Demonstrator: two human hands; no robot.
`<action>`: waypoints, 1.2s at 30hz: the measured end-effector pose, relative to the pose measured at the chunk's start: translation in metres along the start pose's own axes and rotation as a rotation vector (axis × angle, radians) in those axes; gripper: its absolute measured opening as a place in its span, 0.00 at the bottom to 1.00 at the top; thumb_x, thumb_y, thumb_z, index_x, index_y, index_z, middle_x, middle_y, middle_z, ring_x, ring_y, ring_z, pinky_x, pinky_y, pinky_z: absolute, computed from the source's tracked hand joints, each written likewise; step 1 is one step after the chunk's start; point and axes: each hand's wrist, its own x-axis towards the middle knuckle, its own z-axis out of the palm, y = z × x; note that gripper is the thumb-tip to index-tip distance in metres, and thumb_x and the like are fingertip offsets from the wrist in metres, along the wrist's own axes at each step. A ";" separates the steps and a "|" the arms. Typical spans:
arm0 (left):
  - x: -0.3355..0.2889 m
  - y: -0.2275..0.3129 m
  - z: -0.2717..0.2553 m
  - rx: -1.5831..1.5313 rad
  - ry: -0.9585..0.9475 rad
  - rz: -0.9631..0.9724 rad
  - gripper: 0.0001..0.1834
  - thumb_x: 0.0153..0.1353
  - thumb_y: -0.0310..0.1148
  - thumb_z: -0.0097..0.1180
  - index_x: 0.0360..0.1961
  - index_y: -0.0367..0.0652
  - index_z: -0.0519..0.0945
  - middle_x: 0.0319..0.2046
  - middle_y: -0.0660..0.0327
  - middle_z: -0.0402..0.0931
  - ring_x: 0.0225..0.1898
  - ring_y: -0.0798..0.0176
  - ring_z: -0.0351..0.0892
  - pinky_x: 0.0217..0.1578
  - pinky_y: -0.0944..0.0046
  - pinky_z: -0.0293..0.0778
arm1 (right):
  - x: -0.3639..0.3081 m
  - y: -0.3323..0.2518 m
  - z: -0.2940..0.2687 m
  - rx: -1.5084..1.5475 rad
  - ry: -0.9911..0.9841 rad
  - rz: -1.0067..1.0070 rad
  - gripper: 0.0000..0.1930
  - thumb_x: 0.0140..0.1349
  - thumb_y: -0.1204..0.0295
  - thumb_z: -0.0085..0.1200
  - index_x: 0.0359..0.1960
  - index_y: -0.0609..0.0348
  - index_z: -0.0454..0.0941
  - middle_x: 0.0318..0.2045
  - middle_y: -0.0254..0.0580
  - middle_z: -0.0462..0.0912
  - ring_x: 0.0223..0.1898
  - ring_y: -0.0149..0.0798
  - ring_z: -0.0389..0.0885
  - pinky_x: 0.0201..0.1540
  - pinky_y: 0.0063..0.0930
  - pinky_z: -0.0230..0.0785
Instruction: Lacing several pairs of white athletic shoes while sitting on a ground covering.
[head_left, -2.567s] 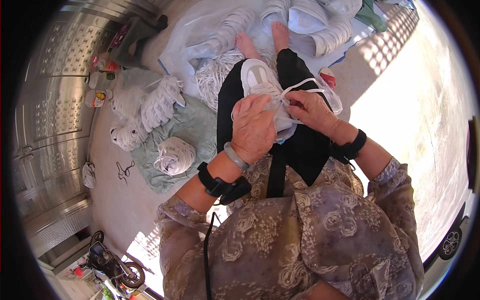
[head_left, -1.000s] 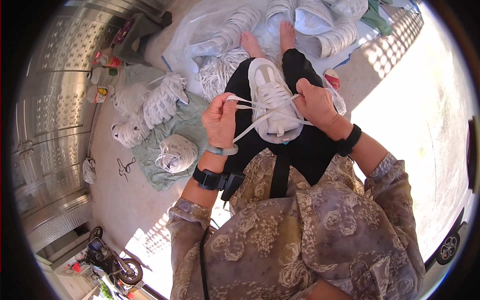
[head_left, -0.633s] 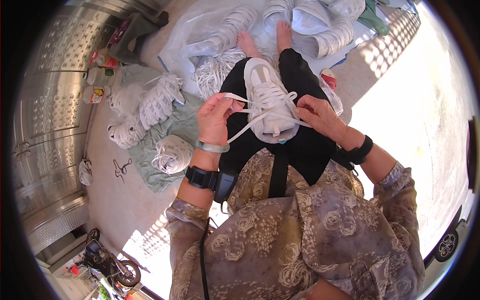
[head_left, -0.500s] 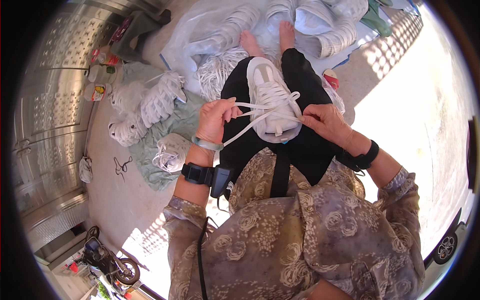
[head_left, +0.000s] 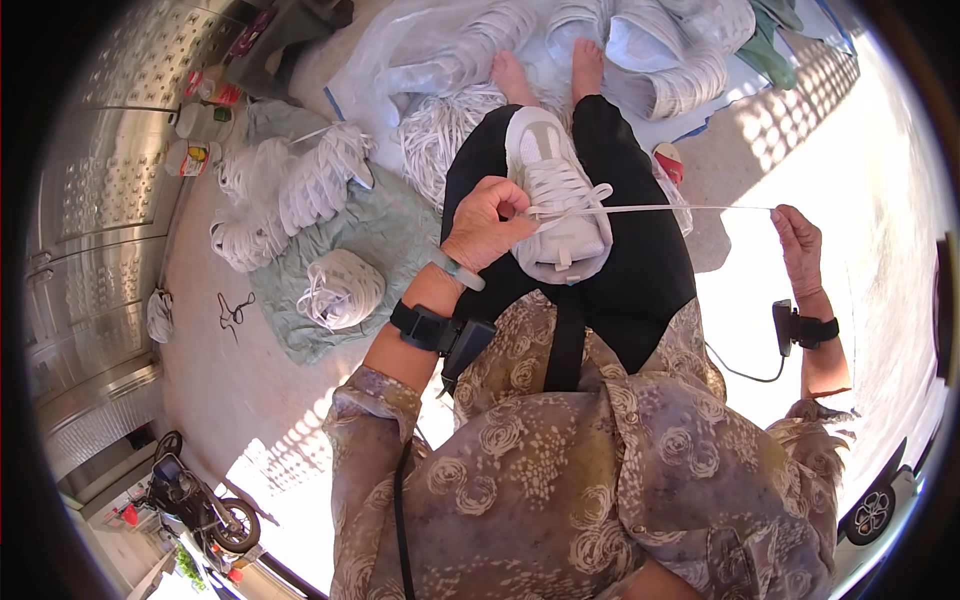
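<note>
A white lace-up sneaker [head_left: 537, 165] rests on my black-trousered thighs, its toe pointing away from me and its heel tab close to my belly. From its laced throat a white shoelace [head_left: 690, 208] runs straight and taut out to the right. My right hand [head_left: 800, 245], held well out past my right knee, pinches the far end of that lace. Against the left side of the shoe, my left hand [head_left: 488, 222] is closed with its fingertips on the lacing; which strand it pinches is partly hidden. A small loop of lace stands on the shoe's right side.
Left of me, a green cloth [head_left: 300, 240] carries a white shoe with loose laces [head_left: 340, 290] and a row of white shoes [head_left: 315, 185]. Ahead lie a heap of white laces [head_left: 440, 135] and stacked shoe pieces [head_left: 470, 50]. A motorcycle [head_left: 205, 500] stands at lower left.
My right hand has moved far out to the right, drawing the lace straight. My left hand has come right, up against the shoe. The loose strands that spanned to the left hand no longer show.
</note>
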 end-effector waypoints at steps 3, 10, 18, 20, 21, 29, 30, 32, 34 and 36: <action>-0.007 0.001 0.004 0.147 0.074 0.088 0.09 0.47 0.29 0.62 0.27 0.40 0.74 0.29 0.70 0.68 0.28 0.76 0.64 0.31 0.76 0.65 | -0.006 0.016 -0.023 -0.052 -0.035 -0.036 0.07 0.59 0.68 0.54 0.26 0.57 0.77 0.17 0.20 0.63 0.21 0.19 0.54 0.22 0.14 0.48; -0.029 -0.003 0.007 0.176 0.112 -0.173 0.14 0.50 0.40 0.60 0.24 0.39 0.74 0.16 0.64 0.68 0.16 0.67 0.64 0.22 0.67 0.66 | -0.009 0.028 -0.029 -0.202 -0.228 -0.101 0.07 0.60 0.72 0.51 0.29 0.65 0.74 0.18 0.28 0.67 0.21 0.24 0.60 0.24 0.18 0.56; -0.066 0.023 -0.013 0.175 -0.043 0.026 0.09 0.55 0.28 0.55 0.20 0.38 0.72 0.12 0.62 0.63 0.15 0.68 0.57 0.17 0.68 0.57 | 0.011 0.042 -0.033 -0.553 -0.216 -0.327 0.05 0.59 0.73 0.46 0.31 0.60 0.72 0.22 0.45 0.73 0.22 0.45 0.72 0.27 0.29 0.65; -0.081 0.032 -0.023 0.253 -0.086 0.095 0.08 0.55 0.26 0.54 0.20 0.38 0.72 0.12 0.62 0.61 0.14 0.68 0.57 0.16 0.68 0.57 | 0.014 0.047 -0.037 -0.598 -0.216 -0.348 0.05 0.60 0.73 0.46 0.32 0.60 0.72 0.22 0.46 0.74 0.23 0.46 0.72 0.27 0.30 0.65; -0.089 0.036 -0.028 0.284 -0.085 0.130 0.08 0.55 0.26 0.54 0.20 0.38 0.71 0.12 0.62 0.61 0.14 0.68 0.57 0.16 0.68 0.57 | 0.015 0.049 -0.039 -0.608 -0.202 -0.355 0.05 0.60 0.72 0.46 0.32 0.60 0.72 0.23 0.46 0.74 0.24 0.47 0.73 0.28 0.31 0.65; -0.140 0.020 -0.068 0.511 -0.076 -0.052 0.07 0.55 0.27 0.53 0.22 0.38 0.72 0.13 0.58 0.64 0.15 0.61 0.65 0.18 0.66 0.61 | 0.038 0.061 -0.075 -0.812 -0.198 -0.360 0.05 0.60 0.70 0.45 0.31 0.57 0.71 0.23 0.47 0.73 0.26 0.52 0.72 0.28 0.36 0.64; -0.141 0.014 -0.081 0.556 -0.056 -0.003 0.05 0.55 0.27 0.52 0.24 0.39 0.72 0.15 0.55 0.66 0.16 0.57 0.68 0.19 0.65 0.64 | 0.047 0.057 -0.080 -0.811 -0.170 -0.360 0.05 0.60 0.69 0.45 0.31 0.56 0.71 0.23 0.47 0.73 0.26 0.53 0.70 0.29 0.35 0.64; -0.146 -0.001 -0.112 0.665 0.065 -0.033 0.05 0.56 0.29 0.51 0.25 0.39 0.73 0.14 0.55 0.67 0.16 0.56 0.68 0.19 0.64 0.64 | 0.067 0.043 -0.085 -0.781 -0.076 -0.369 0.08 0.61 0.67 0.46 0.32 0.57 0.71 0.18 0.43 0.71 0.19 0.41 0.70 0.24 0.30 0.63; -0.154 -0.018 -0.139 0.737 0.228 -0.046 0.06 0.56 0.30 0.51 0.25 0.39 0.73 0.13 0.56 0.67 0.15 0.58 0.68 0.19 0.64 0.64 | 0.073 0.027 -0.078 -0.747 -0.040 -0.281 0.09 0.62 0.65 0.46 0.32 0.57 0.72 0.16 0.40 0.70 0.16 0.34 0.69 0.21 0.27 0.62; -0.158 -0.035 -0.157 0.787 0.391 -0.061 0.07 0.57 0.31 0.51 0.25 0.39 0.73 0.12 0.57 0.67 0.15 0.60 0.69 0.19 0.63 0.64 | 0.069 0.011 -0.055 -0.120 -0.084 -0.031 0.11 0.63 0.63 0.45 0.32 0.58 0.73 0.15 0.31 0.70 0.15 0.23 0.67 0.18 0.19 0.60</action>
